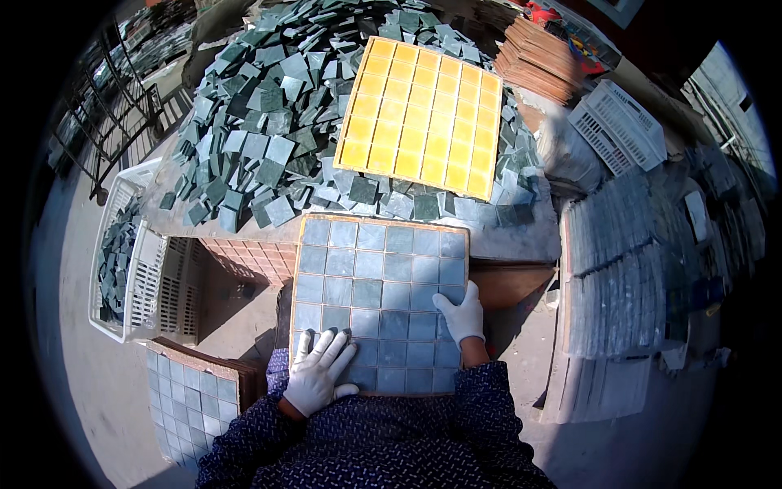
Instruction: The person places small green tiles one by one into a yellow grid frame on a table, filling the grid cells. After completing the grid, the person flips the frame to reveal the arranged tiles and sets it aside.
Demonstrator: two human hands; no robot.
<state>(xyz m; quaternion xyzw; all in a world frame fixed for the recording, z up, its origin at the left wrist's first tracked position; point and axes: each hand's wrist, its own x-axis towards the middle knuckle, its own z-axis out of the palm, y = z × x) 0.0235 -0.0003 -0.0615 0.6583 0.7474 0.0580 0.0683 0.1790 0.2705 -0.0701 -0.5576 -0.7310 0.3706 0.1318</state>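
A square board of grey-blue stone tiles (368, 273), set in rows within a thin wooden rim, lies in front of my body. My left hand (319, 371), in a white glove with dark fingertips, rests on its lower left tiles with the fingers stretched out. At the right edge my right hand (463, 314), also gloved, grips the tile board, thumb over the top and the other fingers partly hidden along the side. Beyond the board, a yellow grid tray (420, 114) with square cells lies tilted on a heap of loose green-grey stone tiles (277, 106).
A white plastic crate (155, 277) with loose tiles stands at left. Below it is a stack of tiled boards (191, 399). Bundled tile sheets (615, 269) are piled at right. Behind them lie a white crate (619, 126) and stacked brown boards (538, 59).
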